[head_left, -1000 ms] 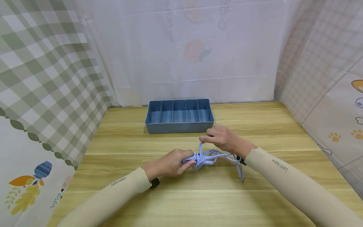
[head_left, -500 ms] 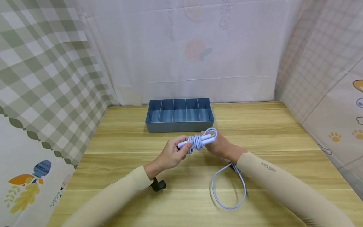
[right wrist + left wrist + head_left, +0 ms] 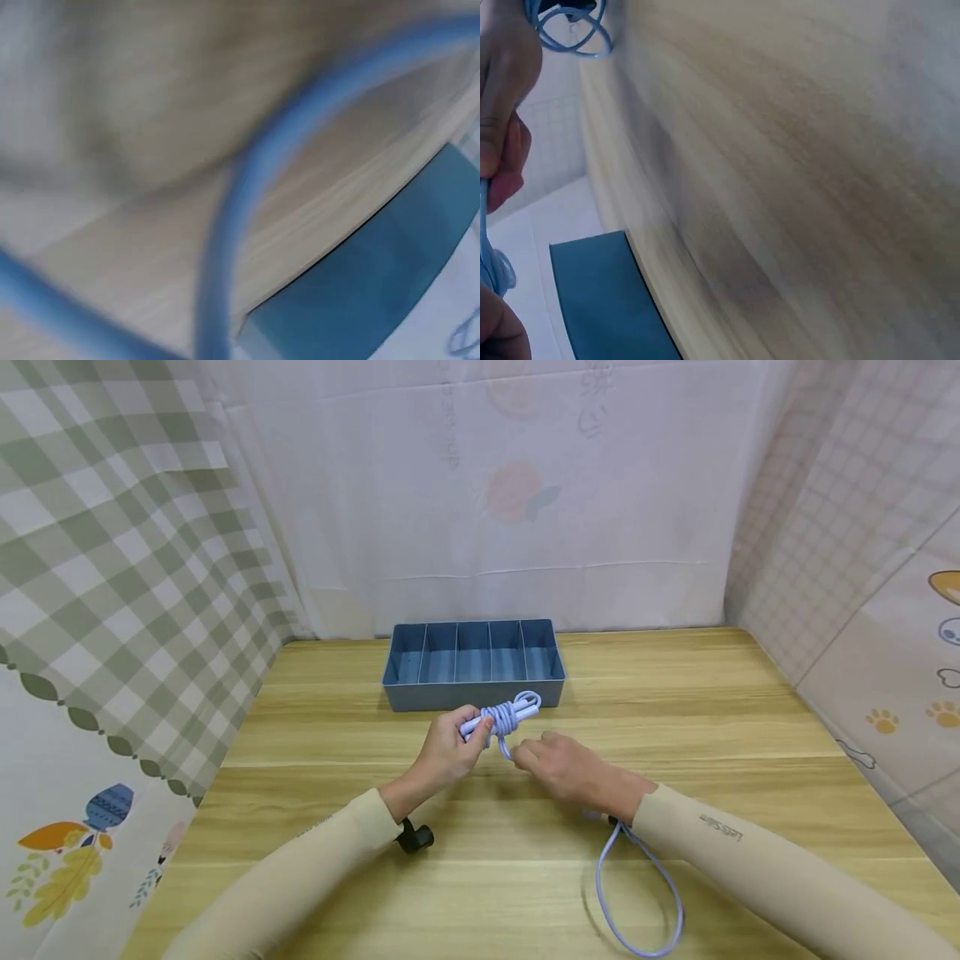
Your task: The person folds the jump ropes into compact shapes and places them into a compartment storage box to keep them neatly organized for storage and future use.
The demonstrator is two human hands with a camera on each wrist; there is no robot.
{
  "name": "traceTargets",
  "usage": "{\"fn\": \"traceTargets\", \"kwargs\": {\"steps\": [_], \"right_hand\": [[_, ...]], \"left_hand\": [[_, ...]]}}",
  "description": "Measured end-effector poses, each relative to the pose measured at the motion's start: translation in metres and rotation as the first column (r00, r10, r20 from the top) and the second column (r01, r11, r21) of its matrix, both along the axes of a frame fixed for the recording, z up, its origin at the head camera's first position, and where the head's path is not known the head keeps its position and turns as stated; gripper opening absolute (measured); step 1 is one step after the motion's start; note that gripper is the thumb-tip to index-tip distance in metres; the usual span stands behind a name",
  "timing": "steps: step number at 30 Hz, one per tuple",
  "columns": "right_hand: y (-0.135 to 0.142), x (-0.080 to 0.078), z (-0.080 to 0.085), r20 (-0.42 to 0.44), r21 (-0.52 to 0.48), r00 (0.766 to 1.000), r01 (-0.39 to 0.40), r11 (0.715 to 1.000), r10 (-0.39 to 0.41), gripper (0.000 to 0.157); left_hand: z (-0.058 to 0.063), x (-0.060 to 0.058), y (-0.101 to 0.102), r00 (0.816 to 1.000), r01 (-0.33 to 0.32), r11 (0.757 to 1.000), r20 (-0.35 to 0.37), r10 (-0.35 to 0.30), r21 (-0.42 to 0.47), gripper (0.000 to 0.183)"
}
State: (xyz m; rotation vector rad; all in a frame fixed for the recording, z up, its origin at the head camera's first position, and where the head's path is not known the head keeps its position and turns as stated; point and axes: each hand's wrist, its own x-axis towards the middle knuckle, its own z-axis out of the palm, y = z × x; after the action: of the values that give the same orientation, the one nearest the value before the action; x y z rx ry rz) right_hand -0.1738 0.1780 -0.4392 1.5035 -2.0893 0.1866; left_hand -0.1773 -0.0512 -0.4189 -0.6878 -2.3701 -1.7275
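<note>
A lavender skipping rope [image 3: 501, 718] has its cord wound in several turns round its two paired handles [image 3: 528, 711]. My left hand [image 3: 447, 750] grips one end of this bundle, thumb on top, in front of the divided tray. Below and right of the bundle, my right hand [image 3: 562, 770] pinches the cord running down from the turns. Leftover cord [image 3: 652, 954] hangs in a big loop under my right wrist. In the right wrist view the cord [image 3: 240, 187] crosses close to the lens, blurred. Only part of my left hand [image 3: 499, 330] shows in the left wrist view.
A blue-grey tray [image 3: 474, 695] with several compartments stands at the back of the wooden table [image 3: 300, 735]. Behind it hangs a white cloth [image 3: 637, 527], with a green checked cloth [image 3: 150, 527] at the left. A black wrist camera [image 3: 414, 837] sits under my left wrist.
My right hand has carried the cord round behind the bundle and down to the front. My left hand has lifted and tilted the bundle. The leftover loop has swung right and nearer.
</note>
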Motion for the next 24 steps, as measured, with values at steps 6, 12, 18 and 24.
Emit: {"fn": "traceTargets", "kwargs": {"steps": [6,12,18,24], "right_hand": [[0.000,0.011,0.012,0.051,0.113,0.999,-0.025,0.993,0.019,0.018],[0.000,0.017,0.017,0.035,0.171,0.997,-0.068,0.983,0.062,0.025],[0.006,0.005,0.023,-0.105,0.111,0.979,-0.161,0.981,0.173,0.023],[0.017,-0.009,0.035,-0.169,0.113,0.963,-0.193,0.975,0.210,0.022]], "left_hand": [[-0.003,-0.001,0.000,0.999,-0.041,0.997,-0.006,0.041,-0.058,0.019],[-0.014,-0.005,-0.004,0.993,-0.112,0.983,-0.058,0.105,-0.146,0.017],[-0.017,-0.003,-0.004,0.997,-0.038,0.971,-0.079,0.020,-0.237,0.013],[-0.017,0.006,-0.004,0.985,0.159,0.912,-0.004,-0.174,-0.378,0.016]]}}
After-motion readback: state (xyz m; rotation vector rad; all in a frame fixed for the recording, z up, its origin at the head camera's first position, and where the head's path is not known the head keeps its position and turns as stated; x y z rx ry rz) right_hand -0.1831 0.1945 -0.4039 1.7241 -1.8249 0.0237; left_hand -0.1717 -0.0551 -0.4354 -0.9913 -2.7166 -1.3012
